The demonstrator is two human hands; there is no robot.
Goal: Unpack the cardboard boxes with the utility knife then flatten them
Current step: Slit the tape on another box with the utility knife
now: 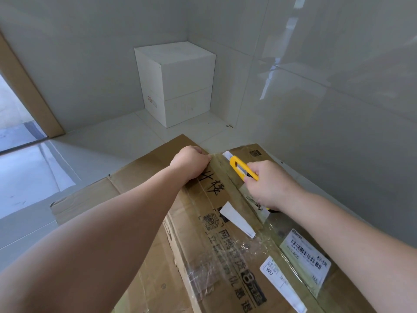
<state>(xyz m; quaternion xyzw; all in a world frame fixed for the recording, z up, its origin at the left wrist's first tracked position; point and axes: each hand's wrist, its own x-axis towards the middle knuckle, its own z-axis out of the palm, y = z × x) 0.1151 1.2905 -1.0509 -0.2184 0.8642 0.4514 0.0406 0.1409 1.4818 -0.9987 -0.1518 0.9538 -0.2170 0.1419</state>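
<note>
Right hand grips utility knife over taped cardboard box; left hand curls over its far edge.

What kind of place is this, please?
Probably a bare indoor room, perhaps storage: glossy tiled walls, a pale tiled floor, a white box in the corner, and a doorway.

place: bare tiled room, seemingly storage | evidence: glossy wall tiles reflecting light upper right; white box sitting in the corner; doorway opening at left
</note>
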